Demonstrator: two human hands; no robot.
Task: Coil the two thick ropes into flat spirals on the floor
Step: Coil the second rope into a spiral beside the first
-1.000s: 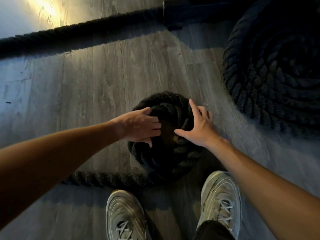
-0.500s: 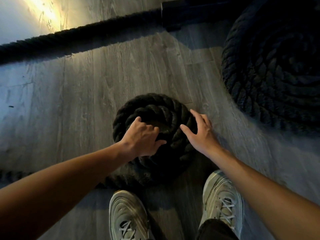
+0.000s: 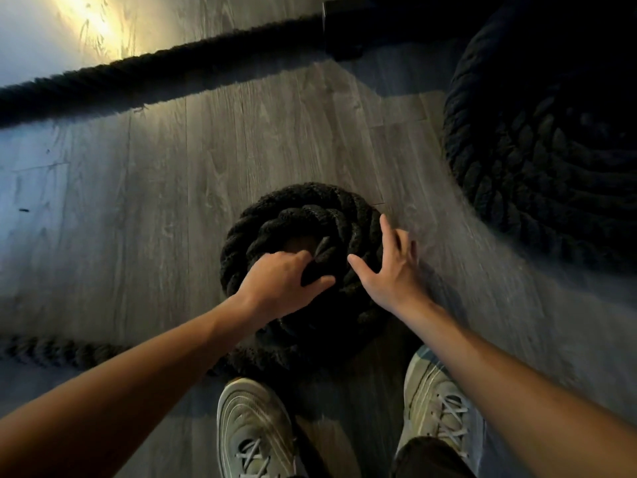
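At the far left, a loose tail of thick black twisted rope (image 3: 51, 350) is lying along the grey wood-plank floor (image 3: 155, 201), running in towards the person's feet. Above it, a straight run of the same black rope (image 3: 138, 74) is stretching across the floor from the left edge up to a dark block (image 3: 344, 39) at the top, with a warm patch of light falling on the boards behind it. In the middle, a small spiral of thick black twisted rope (image 3: 310, 208) is sitting flat on the floor, a few turns wide, with a bit of bare floor showing in its centre. The left hand (image 3: 279, 284) is reaching over the near side of this spiral; its grip is grasping the inner turn, fingers curling down into the centre gap and the thumb lying across the rope. Just beside it, the right hand (image 3: 393, 270) is resting on the spiral's right side with its grip released, fingers straight and spread, the thumb pointing towards the left hand. Below the hands, two pale lace-up trainers (image 3: 255, 429) are standing on the floor just beside the spiral's near edge. At the far right, well apart from the small one, a large flat spiral of thick black rope (image 3: 537, 160) is lying in deep shadow, partly cut off by the frame.
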